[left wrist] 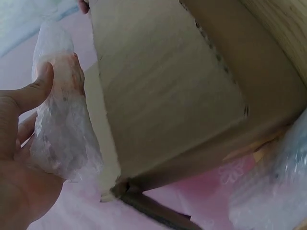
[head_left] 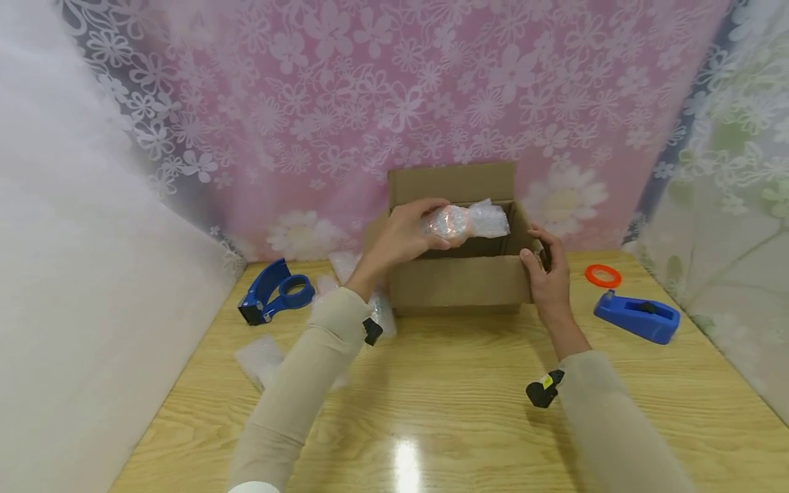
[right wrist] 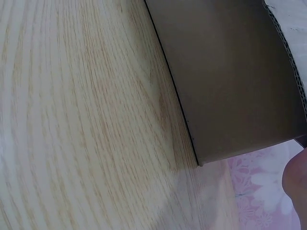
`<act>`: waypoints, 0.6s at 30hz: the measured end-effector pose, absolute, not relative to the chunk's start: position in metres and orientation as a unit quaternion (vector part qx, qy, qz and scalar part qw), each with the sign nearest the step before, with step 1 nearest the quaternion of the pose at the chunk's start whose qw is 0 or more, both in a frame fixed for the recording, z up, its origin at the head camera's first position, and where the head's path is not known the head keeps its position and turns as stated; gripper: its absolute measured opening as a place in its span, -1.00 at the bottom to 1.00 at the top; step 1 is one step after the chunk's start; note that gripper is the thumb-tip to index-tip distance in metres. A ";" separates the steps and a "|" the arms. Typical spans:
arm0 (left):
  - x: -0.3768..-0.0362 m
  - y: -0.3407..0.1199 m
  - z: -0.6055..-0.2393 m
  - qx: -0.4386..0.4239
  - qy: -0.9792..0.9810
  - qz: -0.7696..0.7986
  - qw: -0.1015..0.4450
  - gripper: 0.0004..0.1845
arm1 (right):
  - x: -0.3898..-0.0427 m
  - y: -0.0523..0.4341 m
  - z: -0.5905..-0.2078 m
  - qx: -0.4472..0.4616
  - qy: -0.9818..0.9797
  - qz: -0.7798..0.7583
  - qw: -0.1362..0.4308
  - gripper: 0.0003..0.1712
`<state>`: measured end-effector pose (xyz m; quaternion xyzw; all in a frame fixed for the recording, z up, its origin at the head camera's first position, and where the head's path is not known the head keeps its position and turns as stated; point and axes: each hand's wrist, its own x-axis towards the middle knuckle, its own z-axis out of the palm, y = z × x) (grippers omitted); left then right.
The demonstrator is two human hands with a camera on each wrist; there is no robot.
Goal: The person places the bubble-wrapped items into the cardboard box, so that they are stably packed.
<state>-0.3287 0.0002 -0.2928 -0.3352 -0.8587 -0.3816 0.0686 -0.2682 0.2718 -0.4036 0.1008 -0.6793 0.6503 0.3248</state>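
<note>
Head view: your left hand (head_left: 403, 236) curls its fingers (head_left: 431, 205) and thumb round a bubble-wrapped bundle (head_left: 468, 220), held above the open cardboard box (head_left: 459, 281). Your right hand (head_left: 548, 270) grips the box's right front corner, fingers curled over the wall. From the left wrist view, the thumb (left wrist: 33, 91) presses the wrap's side, and something pinkish shows through the film. Judge the bundle light, soft-skinned and somewhat slippery; its contents may be fragile, so hold it round the thick middle, not by the loose plastic tail. The box looks light and liable to slide on the wooden surface (head_left: 444, 411). Outward lie loose bubble wrap (head_left: 259, 356), a blue tape gun (head_left: 274, 291), an orange ring (head_left: 603, 276) and a blue tape dispenser (head_left: 637, 316).
</note>
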 end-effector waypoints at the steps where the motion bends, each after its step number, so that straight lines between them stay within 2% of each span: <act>1: -0.331 0.004 -0.295 -0.334 -0.858 -0.384 0.066 -0.25 | -0.269 0.271 -0.404 0.101 -0.678 0.652 0.325 -0.52; 8: -0.343 0.020 -0.313 -0.315 -0.871 -0.374 0.045 -0.25 | -0.269 0.267 -0.406 0.099 -0.681 0.649 0.323 -0.51; 18: -0.355 0.030 -0.336 -0.317 -0.877 -0.355 0.061 -0.26 | -0.267 0.272 -0.405 0.095 -0.689 0.643 0.321 -0.52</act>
